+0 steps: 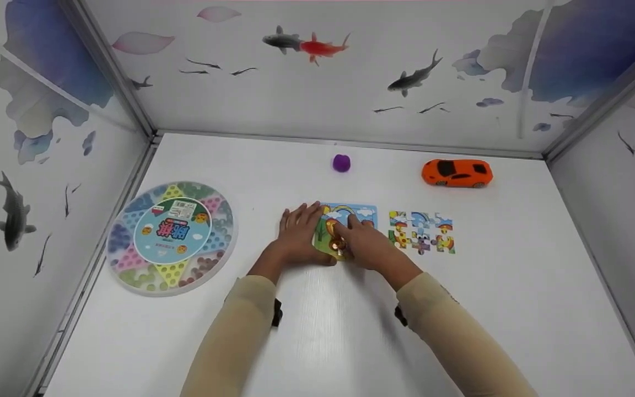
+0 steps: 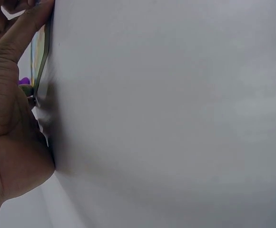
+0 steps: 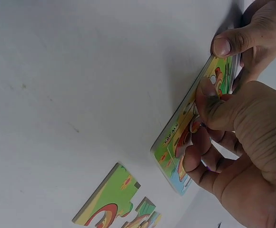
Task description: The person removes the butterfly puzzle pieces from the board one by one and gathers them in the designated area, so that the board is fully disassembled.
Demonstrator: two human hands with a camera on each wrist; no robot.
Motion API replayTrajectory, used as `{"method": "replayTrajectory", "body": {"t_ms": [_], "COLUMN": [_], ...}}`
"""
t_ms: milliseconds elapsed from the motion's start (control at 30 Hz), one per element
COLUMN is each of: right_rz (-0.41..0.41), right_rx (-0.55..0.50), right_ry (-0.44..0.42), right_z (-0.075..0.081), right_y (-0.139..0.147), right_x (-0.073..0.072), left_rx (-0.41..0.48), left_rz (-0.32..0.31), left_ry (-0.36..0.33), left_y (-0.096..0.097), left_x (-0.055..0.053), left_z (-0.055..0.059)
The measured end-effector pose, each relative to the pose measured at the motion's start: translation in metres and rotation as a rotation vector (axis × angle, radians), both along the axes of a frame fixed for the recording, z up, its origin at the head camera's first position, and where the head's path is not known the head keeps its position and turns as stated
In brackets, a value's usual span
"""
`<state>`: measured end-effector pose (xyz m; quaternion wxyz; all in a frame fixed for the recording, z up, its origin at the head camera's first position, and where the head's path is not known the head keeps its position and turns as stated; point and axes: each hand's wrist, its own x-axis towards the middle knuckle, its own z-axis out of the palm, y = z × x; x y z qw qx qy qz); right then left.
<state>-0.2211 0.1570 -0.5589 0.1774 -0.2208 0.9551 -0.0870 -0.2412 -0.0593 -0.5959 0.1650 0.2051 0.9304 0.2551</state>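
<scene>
A picture puzzle board (image 1: 360, 211) lies flat between the two hands. My left hand (image 1: 298, 237) rests at its left side with straight, spread fingers, and the thumb (image 3: 233, 42) touches the near corner. My right hand (image 1: 370, 242) reaches over the board from the right. Its thumb and curled fingers pinch a small colourful puzzle piece (image 3: 195, 124) at the board's surface, mostly hidden by the fingertips. Several puzzle pieces (image 1: 422, 232) lie in two rows to the right of the board; a green one (image 3: 102, 197) shows in the right wrist view.
To the left lies a round Chinese checkers set (image 1: 171, 237) with coloured marbles. A purple ball-like object (image 1: 342, 163) and an orange toy car (image 1: 457, 173) stand farther back. Printed wall panels (image 1: 323, 99) enclose the white table (image 1: 317, 342) at the back and sides.
</scene>
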Motion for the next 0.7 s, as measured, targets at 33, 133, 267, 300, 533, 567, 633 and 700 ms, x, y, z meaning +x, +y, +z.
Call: {"method": "replayTrajectory", "body": {"t_ms": [33, 133, 267, 300, 533, 567, 633, 700], "right_rz": [-0.001, 0.003, 0.023, 0.026, 0.011, 0.008, 0.000, -0.007], "right_rx": [0.000, 0.006, 0.025, 0.028, 0.025, 0.024, 0.022, 0.021], "right_ry": [0.002, 0.021, 0.057, 0.062, 0.045, 0.040, 0.031, 0.026], "right_z": [0.0000, 0.0004, 0.0009, 0.0012, 0.0015, 0.0016, 0.0015, 0.0017], "right_y": [0.0000, 0.0000, -0.0001, -0.0002, -0.0008, -0.0008, -0.0009, -0.0009], "right_x": [0.0005, 0.0021, 0.0041, 0.0046, 0.0057, 0.0058, 0.0060, 0.0063], "left_rx": [0.009, 0.022, 0.046, 0.047, 0.048, 0.048, 0.044, 0.044], "left_rz": [0.002, 0.006, 0.008, 0.008, 0.015, 0.017, 0.019, 0.020], "left_ry": [0.007, 0.000, 0.005, 0.005, -0.025, -0.032, -0.037, -0.034], "left_y": [-0.0003, 0.0001, -0.0001, -0.0001, 0.0006, 0.0006, 0.0010, 0.0012], "left_x": [0.0009, 0.0003, -0.0006, -0.0006, -0.0012, -0.0012, -0.0024, -0.0030], "left_z": [0.0006, 0.0000, -0.0034, -0.0036, -0.0016, -0.0015, -0.0038, -0.0052]}}
